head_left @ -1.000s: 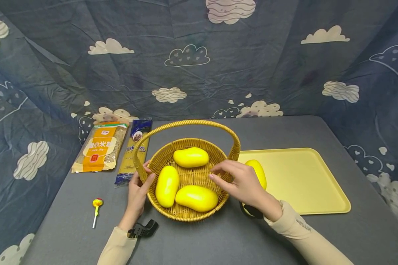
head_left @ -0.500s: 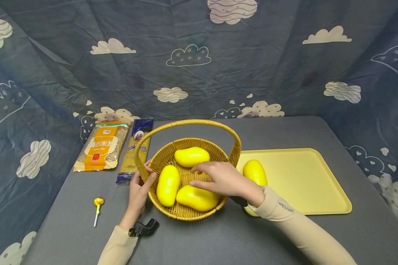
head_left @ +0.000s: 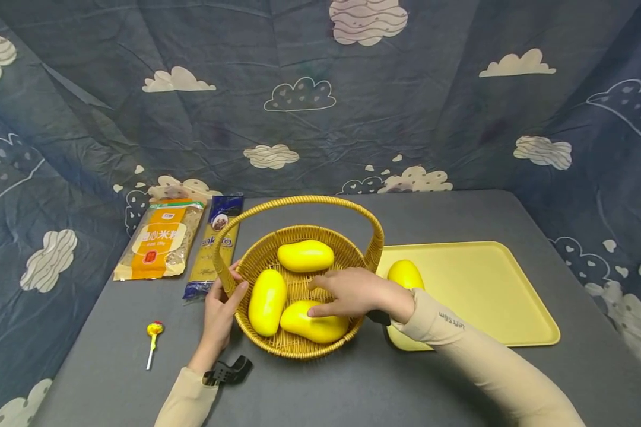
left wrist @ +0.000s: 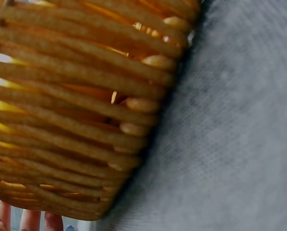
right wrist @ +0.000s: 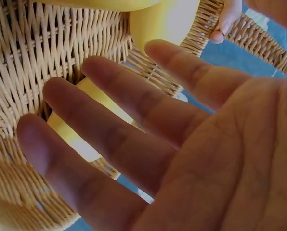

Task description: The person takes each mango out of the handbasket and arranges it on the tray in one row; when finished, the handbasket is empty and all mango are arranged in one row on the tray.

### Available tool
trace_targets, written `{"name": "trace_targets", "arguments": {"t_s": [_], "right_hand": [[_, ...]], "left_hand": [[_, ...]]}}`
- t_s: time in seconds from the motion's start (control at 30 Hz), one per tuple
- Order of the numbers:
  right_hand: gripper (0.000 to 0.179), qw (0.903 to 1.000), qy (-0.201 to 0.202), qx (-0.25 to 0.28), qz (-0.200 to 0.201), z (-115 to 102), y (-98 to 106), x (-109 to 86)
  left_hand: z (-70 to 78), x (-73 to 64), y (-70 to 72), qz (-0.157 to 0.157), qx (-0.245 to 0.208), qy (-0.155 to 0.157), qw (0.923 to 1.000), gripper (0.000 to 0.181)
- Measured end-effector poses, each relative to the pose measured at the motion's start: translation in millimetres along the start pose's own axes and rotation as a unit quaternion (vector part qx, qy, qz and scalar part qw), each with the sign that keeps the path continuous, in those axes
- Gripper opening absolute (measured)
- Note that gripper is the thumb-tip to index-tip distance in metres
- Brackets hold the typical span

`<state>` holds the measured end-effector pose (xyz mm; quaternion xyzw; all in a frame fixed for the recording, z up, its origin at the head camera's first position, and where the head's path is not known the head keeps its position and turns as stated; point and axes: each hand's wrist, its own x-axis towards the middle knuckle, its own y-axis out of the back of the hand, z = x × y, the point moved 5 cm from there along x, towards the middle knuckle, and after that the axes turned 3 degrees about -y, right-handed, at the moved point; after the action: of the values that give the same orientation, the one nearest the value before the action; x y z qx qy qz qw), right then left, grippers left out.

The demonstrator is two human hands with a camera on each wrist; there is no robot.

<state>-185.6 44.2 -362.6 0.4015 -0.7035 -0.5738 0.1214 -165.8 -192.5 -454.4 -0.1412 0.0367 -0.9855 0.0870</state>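
Observation:
A woven basket [head_left: 304, 354] with an arched handle stands mid-table, holding three yellow mangoes: a back one [head_left: 305, 256], a left one [head_left: 267, 302] and a front one [head_left: 320, 327]. My left hand [head_left: 221, 308] grips the basket's left side where the handle meets the rim, thumb toward the inside. The left wrist view shows the woven wall [left wrist: 76, 96] close up, with its fingertips [left wrist: 54, 222] below. Over the basket's right half is my right hand [head_left: 355, 293], fingers extended and spread, its thumb at the front mango; whether they touch I cannot tell.
A yellow tray [head_left: 486, 290] lies to the right, with another mango [head_left: 406, 274] at its left end, partly behind the right sleeve. Back left are a rice noodle bag [head_left: 160, 240] and a blue-and-gold pasta packet [head_left: 210, 249]. A lollipop [head_left: 153, 341] lies front left.
From the basket's right rim, my right hand has moved left over the basket's inside and the front mango. My left hand keeps its grip. The mangoes stay in place.

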Motion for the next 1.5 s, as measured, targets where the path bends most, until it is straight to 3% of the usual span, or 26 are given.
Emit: {"name": "trace_targets", "arguments": {"t_s": [0.3, 0.57, 0.77, 1.1, 1.5], "right_hand": [[0.064, 0.9961, 0.003, -0.022, -0.085, -10.7, -2.9, 14.2], [0.066, 0.9903, 0.001, -0.032, -0.135, -10.0, -5.6, 29.3], [0.062, 0.9883, -0.004, -0.019, -0.151, -5.3, -9.3, 33.4], [0.074, 0.984, -0.012, 0.036, -0.174, 2.2, -19.3, 37.8], [0.066, 0.9776, 0.052, 0.073, -0.19, 0.0, -25.5, 40.2]], "left_hand": [[-0.9, -2.4, -0.4, -0.003, -0.003, -0.002, 1.0, 0.024], [-0.6, -1.2, -0.1, -0.001, -0.004, -0.002, 1.0, 0.025], [-0.4, -1.7, -0.4, 0.001, -0.003, 0.001, 1.0, 0.024], [0.1, -0.2, -0.9, 0.007, 0.0, 0.003, 1.0, 0.025], [0.2, -0.7, -0.2, 0.005, 0.004, 0.008, 0.9999, 0.024]]}}
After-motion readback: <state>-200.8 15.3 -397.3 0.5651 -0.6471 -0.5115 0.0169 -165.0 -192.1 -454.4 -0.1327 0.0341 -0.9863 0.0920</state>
